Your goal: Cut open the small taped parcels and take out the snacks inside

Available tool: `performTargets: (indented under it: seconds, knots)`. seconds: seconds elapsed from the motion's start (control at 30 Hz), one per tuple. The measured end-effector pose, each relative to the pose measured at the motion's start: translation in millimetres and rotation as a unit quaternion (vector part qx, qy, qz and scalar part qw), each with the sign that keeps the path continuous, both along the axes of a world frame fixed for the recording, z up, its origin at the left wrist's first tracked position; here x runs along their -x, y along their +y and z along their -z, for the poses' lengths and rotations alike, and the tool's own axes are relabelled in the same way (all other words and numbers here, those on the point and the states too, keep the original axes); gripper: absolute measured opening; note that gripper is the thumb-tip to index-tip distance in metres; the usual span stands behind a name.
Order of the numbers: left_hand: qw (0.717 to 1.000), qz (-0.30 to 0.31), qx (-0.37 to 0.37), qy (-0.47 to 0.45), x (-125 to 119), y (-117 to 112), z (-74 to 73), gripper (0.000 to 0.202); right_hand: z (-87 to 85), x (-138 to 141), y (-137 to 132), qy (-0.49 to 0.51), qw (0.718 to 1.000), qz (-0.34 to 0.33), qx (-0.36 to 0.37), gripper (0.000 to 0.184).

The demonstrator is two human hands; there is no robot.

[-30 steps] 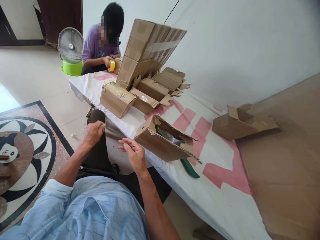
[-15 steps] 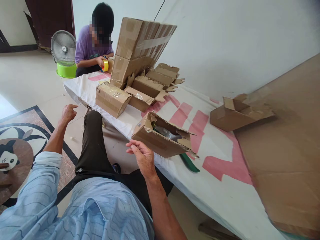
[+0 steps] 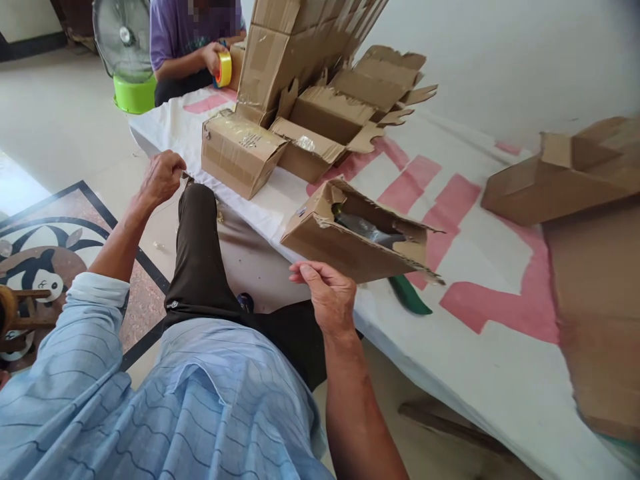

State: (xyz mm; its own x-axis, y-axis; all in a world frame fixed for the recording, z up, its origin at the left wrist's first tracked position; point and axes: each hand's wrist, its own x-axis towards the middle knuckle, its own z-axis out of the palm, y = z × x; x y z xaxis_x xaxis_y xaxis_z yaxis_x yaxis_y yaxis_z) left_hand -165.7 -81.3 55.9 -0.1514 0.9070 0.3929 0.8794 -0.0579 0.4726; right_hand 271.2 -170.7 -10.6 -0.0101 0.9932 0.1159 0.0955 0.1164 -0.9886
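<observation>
My right hand (image 3: pixel 327 293) hovers just under the near side of an open, torn cardboard box (image 3: pixel 340 247), fingers loosely stretched to the left and holding nothing. Inside the box lies a dark bottle in clear wrap (image 3: pixel 367 230). A green object (image 3: pixel 411 297) sticks out from beneath the box. My left hand (image 3: pixel 161 177) is curled closed above my raised knee in dark trousers (image 3: pixel 197 247), close to the edge of the white cloth with pink patches (image 3: pixel 480 353). What its fingers pinch is hidden.
A taped box (image 3: pixel 240 153), open boxes (image 3: pixel 325 127) and leaning flattened cartons (image 3: pixel 295 33) stand further back. Another person's hand holds a yellow tape roll (image 3: pixel 224 69). A fan on a green base (image 3: pixel 131 87) is at the far left. More cardboard (image 3: pixel 560 177) lies right.
The view has dipped and moved closer to the boxes. My left hand came back from the side towards my knee and curled closed. My right hand stayed under the open box.
</observation>
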Motion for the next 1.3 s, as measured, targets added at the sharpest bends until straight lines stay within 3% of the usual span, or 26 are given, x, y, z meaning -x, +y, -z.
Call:
performTargets:
  seconds: [0.13,0.2,0.27,0.3,0.37,0.43,0.47,0.5,0.53,0.63,0.73,0.8,0.9,1.03,1.17,1.3]
  knots:
    - [0.998,0.052,0.033,-0.001,-14.3,-25.3,-12.8,0.030,3.1,6.5,2.0,-0.010,1.000,-0.027,-0.002,0.028]
    - [0.990,0.087,0.106,-0.041,-23.1,-44.0,-15.6,0.026,2.7,10.5,4.5,-0.008,0.999,-0.044,-0.005,0.028]
    - [0.957,0.151,0.218,-0.115,-36.1,-66.9,-11.7,0.022,0.4,14.7,7.1,-0.001,0.998,-0.056,-0.014,0.030]
    - [0.927,0.192,0.279,-0.158,-44.2,-80.0,-6.8,0.020,-1.7,16.7,8.0,0.002,0.998,-0.060,-0.022,0.032]
    - [0.840,0.271,0.413,-0.227,-60.3,-108.3,8.8,0.019,-7.7,20.2,8.4,0.002,0.997,-0.067,-0.040,0.036]
    - [0.760,0.310,0.528,-0.218,-68.7,-132.7,28.4,0.022,-15.5,22.3,7.9,-0.006,0.996,-0.074,-0.051,0.040]
    - [0.751,0.306,0.558,-0.177,-67.8,-139.8,37.8,0.021,-19.5,22.6,8.2,-0.010,0.996,-0.079,-0.050,0.040]
    - [0.762,0.297,0.563,-0.120,-64.1,-141.9,45.4,0.023,-23.6,22.1,9.2,-0.013,0.995,-0.084,-0.049,0.039]
    - [0.790,0.278,0.543,-0.064,-58.7,-138.4,50.2,0.025,-27.7,20.7,10.8,-0.010,0.995,-0.081,-0.051,0.037]
    - [0.881,0.237,0.408,0.031,-50.2,-104.8,41.6,0.023,-42.2,7.5,17.2,-0.023,0.994,-0.016,-0.108,0.028]
    - [0.941,0.225,0.250,0.027,-71.4,-64.4,6.4,0.030,-60.4,-20.6,26.4,-0.101,0.966,0.094,-0.217,0.024]
    - [0.960,0.240,0.144,0.013,-98.9,-40.4,-18.0,0.034,-71.4,-45.5,38.8,-0.161,0.935,0.149,-0.278,0.024]
    - [0.959,0.281,0.026,-0.006,-145.5,-1.8,-41.1,0.037,-79.6,-84.0,67.0,-0.234,0.906,0.182,-0.301,0.019]
    - [0.943,0.329,-0.031,-0.035,-197.6,63.6,-46.3,0.037,-73.9,-119.3,100.8,-0.279,0.914,0.159,-0.248,0.015]
    - [0.944,0.319,0.020,-0.081,-227.9,126.4,-44.2,0.057,-61.5,-128.3,111.0,-0.252,0.942,0.113,-0.193,0.023]
    - [0.936,0.339,0.085,-0.041,-238.2,162.6,-48.4,0.025,-55.0,-127.1,108.4,-0.232,0.955,0.089,-0.163,0.026]
